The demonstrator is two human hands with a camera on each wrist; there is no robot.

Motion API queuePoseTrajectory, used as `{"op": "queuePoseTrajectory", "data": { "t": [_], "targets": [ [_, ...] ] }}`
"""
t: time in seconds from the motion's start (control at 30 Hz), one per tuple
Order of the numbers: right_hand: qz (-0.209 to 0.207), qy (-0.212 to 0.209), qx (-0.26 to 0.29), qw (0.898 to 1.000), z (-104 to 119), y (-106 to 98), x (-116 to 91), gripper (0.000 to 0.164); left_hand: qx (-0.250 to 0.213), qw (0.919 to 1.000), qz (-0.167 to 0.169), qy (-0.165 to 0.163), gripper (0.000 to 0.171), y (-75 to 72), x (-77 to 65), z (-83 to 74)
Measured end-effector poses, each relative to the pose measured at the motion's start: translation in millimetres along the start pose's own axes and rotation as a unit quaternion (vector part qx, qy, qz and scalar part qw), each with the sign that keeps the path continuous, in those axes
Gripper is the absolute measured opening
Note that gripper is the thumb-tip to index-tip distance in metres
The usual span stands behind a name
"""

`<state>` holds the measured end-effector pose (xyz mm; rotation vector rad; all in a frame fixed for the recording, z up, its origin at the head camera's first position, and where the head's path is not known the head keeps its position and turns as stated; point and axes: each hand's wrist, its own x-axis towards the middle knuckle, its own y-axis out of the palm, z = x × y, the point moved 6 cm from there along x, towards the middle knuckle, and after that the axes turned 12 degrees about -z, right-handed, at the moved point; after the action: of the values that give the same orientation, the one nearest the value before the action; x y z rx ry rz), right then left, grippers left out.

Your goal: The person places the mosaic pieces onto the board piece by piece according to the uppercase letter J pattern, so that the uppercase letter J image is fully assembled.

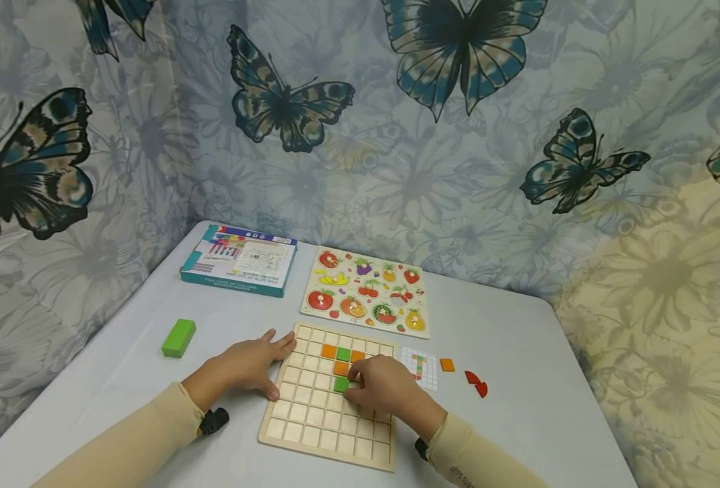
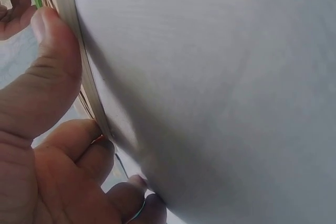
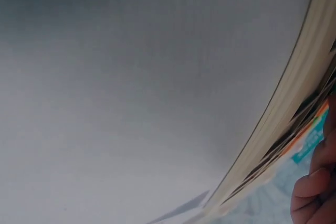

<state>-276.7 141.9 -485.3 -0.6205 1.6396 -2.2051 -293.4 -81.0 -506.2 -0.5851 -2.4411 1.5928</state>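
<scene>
A wooden grid board (image 1: 323,437) lies on the table with small square tiles in its upper middle cells. Along the top, a green tile (image 1: 344,354) sits between two orange tiles (image 1: 329,351), and another orange tile (image 1: 341,368) lies below. My right hand (image 1: 387,386) pinches the edge of a lower green tile (image 1: 342,384) between thumb and finger, at the cell under that orange one. Fingers spread, my left hand (image 1: 253,362) rests against the board's left side; its thumb (image 2: 58,51) touches the wooden edge in the left wrist view.
A printed pattern card (image 1: 421,369) lies right of the board, with a loose orange tile (image 1: 447,365) and red pieces (image 1: 481,389) beyond. Behind stand a fruit puzzle board (image 1: 366,291) and a flat box (image 1: 238,261). A green block (image 1: 179,338) is at left.
</scene>
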Motion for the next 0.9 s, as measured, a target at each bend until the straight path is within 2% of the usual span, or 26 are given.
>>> {"op": "queuePoseTrajectory", "data": {
  "t": [0.4, 0.73, 0.9],
  "targets": [
    [-0.008, 0.010, 0.010, 1.000, 0.4, 0.8, 0.3, 0.024, 0.001, 1.0000, 0.004, -0.006, 0.110, -0.6, -1.3, -0.4],
    [-0.013, 0.004, 0.008, 1.000, 4.8, 1.3, 3.4, 0.023, -0.006, 1.0000, -0.001, 0.006, 0.108, -1.5, -1.5, -1.0],
    [-0.006, 0.024, 0.019, 1.000, -4.7, -8.0, -1.6, 0.027, -0.007, 1.0000, 0.000, 0.005, 0.109, -0.9, -0.7, -1.3]
  ]
}}
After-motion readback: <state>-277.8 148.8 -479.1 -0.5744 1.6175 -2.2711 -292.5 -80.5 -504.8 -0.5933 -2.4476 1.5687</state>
